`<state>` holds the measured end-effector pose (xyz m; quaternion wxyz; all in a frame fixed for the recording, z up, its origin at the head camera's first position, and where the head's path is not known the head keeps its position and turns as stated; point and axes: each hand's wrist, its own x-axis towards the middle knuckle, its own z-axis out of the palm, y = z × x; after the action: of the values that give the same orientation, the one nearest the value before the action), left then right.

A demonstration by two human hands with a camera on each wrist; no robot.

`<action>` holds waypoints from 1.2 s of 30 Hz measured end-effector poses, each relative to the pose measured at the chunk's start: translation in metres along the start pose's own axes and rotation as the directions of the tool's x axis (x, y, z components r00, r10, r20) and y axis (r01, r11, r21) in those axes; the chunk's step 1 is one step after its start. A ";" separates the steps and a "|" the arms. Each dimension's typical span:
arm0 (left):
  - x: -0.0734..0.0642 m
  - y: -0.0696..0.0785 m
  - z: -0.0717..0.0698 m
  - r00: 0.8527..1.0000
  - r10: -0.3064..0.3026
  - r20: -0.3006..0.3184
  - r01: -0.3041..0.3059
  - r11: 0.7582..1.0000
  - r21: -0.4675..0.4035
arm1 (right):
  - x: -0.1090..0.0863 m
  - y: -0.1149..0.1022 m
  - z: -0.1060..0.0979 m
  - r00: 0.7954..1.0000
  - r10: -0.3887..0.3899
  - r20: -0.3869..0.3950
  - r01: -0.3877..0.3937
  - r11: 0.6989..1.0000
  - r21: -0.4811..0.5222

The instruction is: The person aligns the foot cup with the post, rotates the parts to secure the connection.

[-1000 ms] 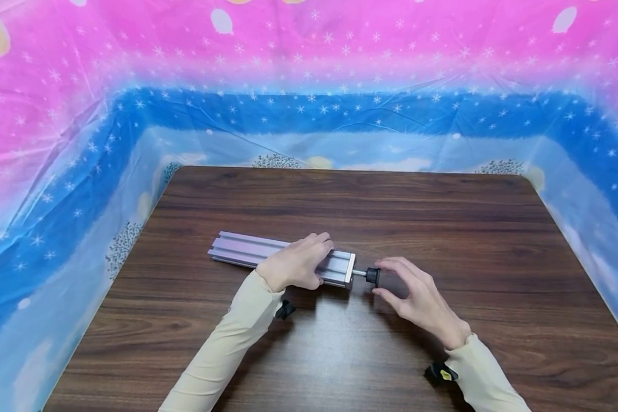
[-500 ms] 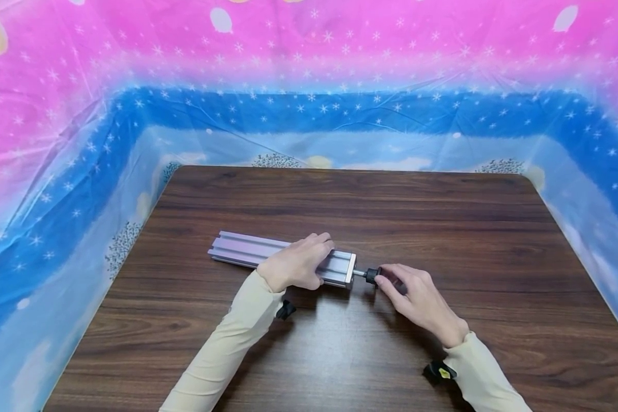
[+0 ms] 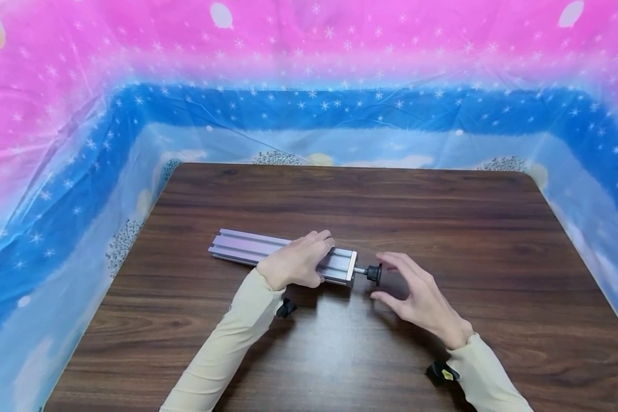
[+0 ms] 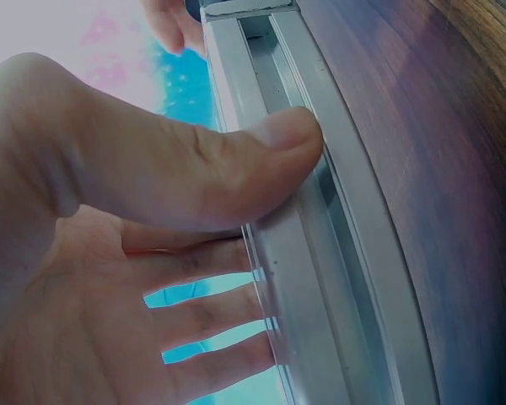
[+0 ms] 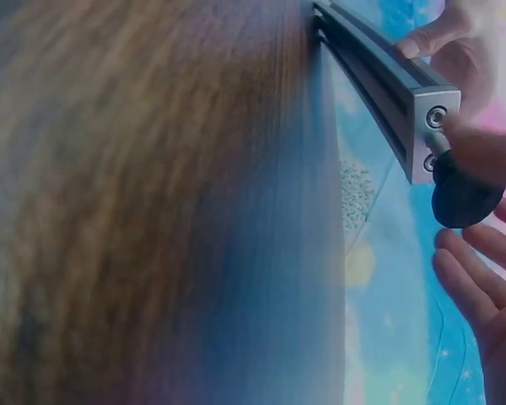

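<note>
A silver slotted aluminium profile [image 3: 247, 243] lies on the table, its metal end plate [image 3: 351, 269] facing right. From that plate sticks a threaded rod carrying a black levelling foot [image 3: 374, 274]. My left hand [image 3: 296, 260] grips the profile across its right half; in the left wrist view the thumb [image 4: 261, 164] presses the slotted side while the fingers reach the opposite side. My right hand [image 3: 422, 294] is just right of the foot, thumb and fingers spread to either side of it. In the right wrist view, the foot [image 5: 464, 201] sits between thumb and fingertips, seemingly ungripped.
The dark wood-grain table [image 3: 391, 212] extends around the profile on all sides. A pink and blue patterned cloth [image 3: 340, 109] hangs behind and along its sides. Black wrist mounts [image 3: 442, 373] are strapped under both sleeves.
Half a second ago my right thumb and fingers pinched the foot; now they are spread apart from it, much as a second ago. The left hand has kept its hold on the profile.
</note>
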<state>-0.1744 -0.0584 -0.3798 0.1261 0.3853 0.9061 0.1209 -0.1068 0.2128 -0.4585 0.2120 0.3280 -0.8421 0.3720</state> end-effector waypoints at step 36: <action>0.000 -0.002 0.000 1.000 0.021 -0.005 -0.021 0.999 0.026 | 0.000 -0.003 0.004 0.997 0.070 0.022 -0.069 0.997 -0.037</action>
<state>-0.1751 -0.0598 -0.3807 0.1174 0.3959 0.9039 0.1114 -0.1051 0.2088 -0.4599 0.1951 0.2990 -0.8619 0.3601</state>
